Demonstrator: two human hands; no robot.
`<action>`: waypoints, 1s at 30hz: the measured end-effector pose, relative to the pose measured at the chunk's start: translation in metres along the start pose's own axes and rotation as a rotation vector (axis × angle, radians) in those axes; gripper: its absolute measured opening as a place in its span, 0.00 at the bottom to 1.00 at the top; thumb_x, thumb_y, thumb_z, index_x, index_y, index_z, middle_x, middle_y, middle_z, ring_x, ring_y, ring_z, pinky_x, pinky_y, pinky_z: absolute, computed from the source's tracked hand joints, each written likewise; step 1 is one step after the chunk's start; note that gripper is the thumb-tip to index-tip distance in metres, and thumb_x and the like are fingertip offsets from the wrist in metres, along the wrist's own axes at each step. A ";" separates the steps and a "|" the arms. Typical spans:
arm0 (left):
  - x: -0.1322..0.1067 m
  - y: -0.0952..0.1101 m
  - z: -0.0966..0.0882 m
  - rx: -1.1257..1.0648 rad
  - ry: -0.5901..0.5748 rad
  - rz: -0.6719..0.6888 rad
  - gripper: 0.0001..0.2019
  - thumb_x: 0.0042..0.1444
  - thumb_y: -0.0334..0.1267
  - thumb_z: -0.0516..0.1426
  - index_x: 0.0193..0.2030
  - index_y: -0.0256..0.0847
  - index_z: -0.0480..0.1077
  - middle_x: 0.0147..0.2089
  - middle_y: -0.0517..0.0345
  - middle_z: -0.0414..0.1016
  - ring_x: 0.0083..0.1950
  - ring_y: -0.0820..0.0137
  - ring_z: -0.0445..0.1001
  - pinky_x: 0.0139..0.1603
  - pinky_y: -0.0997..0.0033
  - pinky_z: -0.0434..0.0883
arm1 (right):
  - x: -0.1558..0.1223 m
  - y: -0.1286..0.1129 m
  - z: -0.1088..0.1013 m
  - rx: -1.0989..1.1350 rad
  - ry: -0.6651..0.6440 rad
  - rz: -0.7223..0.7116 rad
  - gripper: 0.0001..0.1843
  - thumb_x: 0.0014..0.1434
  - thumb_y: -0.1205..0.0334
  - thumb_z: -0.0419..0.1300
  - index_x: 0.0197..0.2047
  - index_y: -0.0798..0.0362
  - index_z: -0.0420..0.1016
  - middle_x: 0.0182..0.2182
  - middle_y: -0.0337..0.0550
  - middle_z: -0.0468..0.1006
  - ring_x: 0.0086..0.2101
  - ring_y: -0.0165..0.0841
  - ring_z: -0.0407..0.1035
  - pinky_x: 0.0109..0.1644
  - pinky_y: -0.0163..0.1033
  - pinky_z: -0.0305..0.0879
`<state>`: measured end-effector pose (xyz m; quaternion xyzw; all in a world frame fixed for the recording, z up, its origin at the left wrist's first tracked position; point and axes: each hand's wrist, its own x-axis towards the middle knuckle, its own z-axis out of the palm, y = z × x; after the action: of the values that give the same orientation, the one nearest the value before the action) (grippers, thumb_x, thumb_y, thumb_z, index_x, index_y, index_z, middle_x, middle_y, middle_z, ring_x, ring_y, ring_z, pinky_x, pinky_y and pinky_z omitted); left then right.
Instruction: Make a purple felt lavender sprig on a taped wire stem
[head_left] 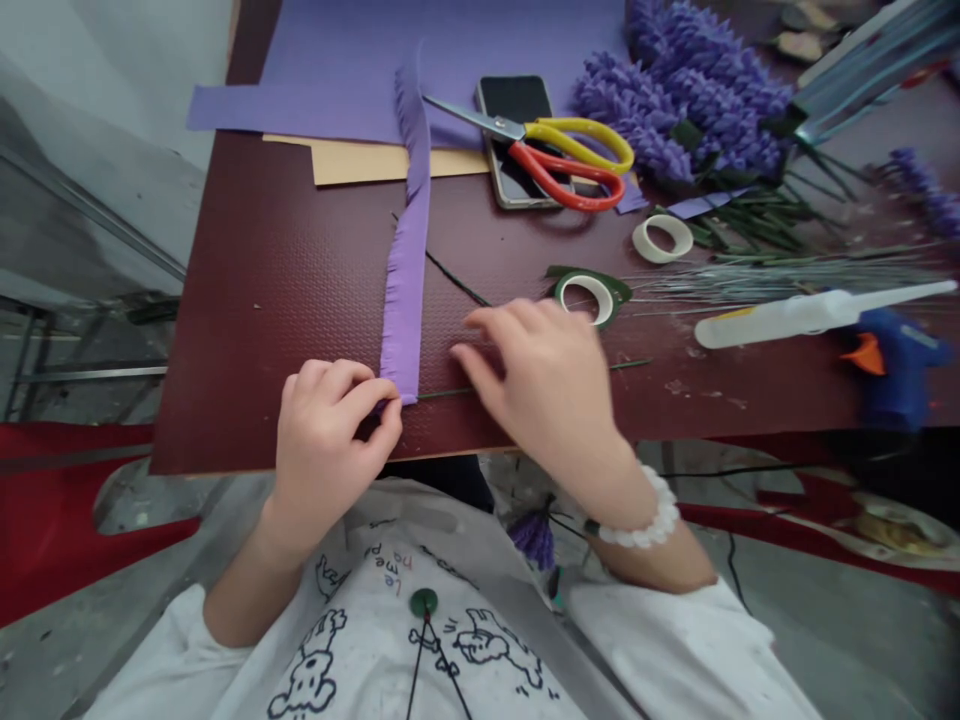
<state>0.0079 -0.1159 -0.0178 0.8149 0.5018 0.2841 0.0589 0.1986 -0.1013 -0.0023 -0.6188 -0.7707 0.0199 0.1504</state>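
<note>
- Head view: closest in, the left hand [330,440] has its fingers [360,405] pressed together, pinching the lower end of a fringed lilac crepe-paper strip [405,300]; the strip runs up across the worktop [262,300].
- A green wire [450,394] lies under the right hand [540,390], whose blurred fingers [487,335] are spread; I read this as steadying the wire flat while the pinch keeps the strip's end against it.
- Just past the right hand sit a green tape roll [589,295] and a white tape roll [661,238], both within easy reach.
- A hot glue gun [892,360] lies at the right, its nozzle end hidden by nothing I can confirm.
- Farthest off, red-and-yellow scissors [570,150] rest on a phone [517,140], beside purple paper [412,60] and finished lavender-like paper flowers [675,100].
</note>
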 end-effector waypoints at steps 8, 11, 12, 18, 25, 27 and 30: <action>-0.001 0.000 0.003 -0.021 0.031 -0.011 0.03 0.54 0.31 0.58 0.31 0.41 0.74 0.32 0.58 0.75 0.37 0.67 0.67 0.40 0.63 0.64 | 0.024 0.034 -0.008 -0.307 -0.138 0.071 0.08 0.61 0.65 0.52 0.37 0.57 0.72 0.34 0.53 0.76 0.36 0.42 0.66 0.36 0.43 0.51; -0.001 0.000 0.002 -0.024 0.030 -0.017 0.03 0.54 0.31 0.58 0.31 0.41 0.74 0.32 0.58 0.75 0.37 0.67 0.67 0.40 0.63 0.64 | 0.028 0.040 -0.011 -0.348 -0.150 0.125 0.09 0.59 0.68 0.51 0.35 0.57 0.72 0.32 0.55 0.76 0.34 0.42 0.66 0.33 0.42 0.50; -0.001 -0.001 0.002 -0.027 0.030 -0.017 0.03 0.54 0.31 0.58 0.31 0.41 0.74 0.32 0.58 0.75 0.37 0.67 0.67 0.40 0.63 0.64 | 0.029 0.043 -0.012 -0.363 -0.150 0.149 0.09 0.59 0.68 0.51 0.35 0.57 0.72 0.32 0.55 0.76 0.34 0.42 0.66 0.32 0.42 0.50; -0.001 -0.001 0.001 -0.032 0.029 -0.017 0.04 0.54 0.31 0.58 0.31 0.41 0.74 0.32 0.58 0.75 0.36 0.67 0.67 0.40 0.63 0.64 | 0.041 0.064 -0.011 -0.411 -0.143 0.336 0.13 0.59 0.69 0.49 0.41 0.60 0.73 0.39 0.60 0.76 0.38 0.43 0.66 0.32 0.41 0.50; 0.001 0.002 0.001 -0.015 0.018 -0.030 0.04 0.55 0.32 0.57 0.31 0.40 0.74 0.32 0.56 0.73 0.36 0.67 0.66 0.40 0.63 0.65 | 0.030 0.057 -0.018 -0.243 0.083 0.195 0.16 0.64 0.64 0.46 0.46 0.57 0.73 0.41 0.56 0.74 0.40 0.42 0.65 0.39 0.44 0.56; 0.002 0.002 -0.001 -0.012 -0.002 -0.040 0.05 0.55 0.32 0.57 0.31 0.40 0.74 0.33 0.56 0.72 0.37 0.67 0.66 0.40 0.63 0.66 | 0.017 0.039 -0.019 -0.102 0.132 -0.022 0.14 0.64 0.64 0.48 0.45 0.56 0.74 0.39 0.52 0.74 0.40 0.40 0.65 0.42 0.43 0.58; 0.004 0.002 -0.003 0.005 -0.040 -0.042 0.06 0.56 0.33 0.57 0.32 0.39 0.75 0.33 0.55 0.72 0.37 0.67 0.66 0.41 0.63 0.67 | -0.002 0.009 -0.011 0.111 0.029 -0.382 0.12 0.65 0.64 0.50 0.39 0.53 0.75 0.36 0.46 0.76 0.37 0.36 0.64 0.41 0.41 0.58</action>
<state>0.0093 -0.1139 -0.0131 0.8098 0.5181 0.2654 0.0728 0.2104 -0.1034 0.0059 -0.4525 -0.8695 0.0242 0.1965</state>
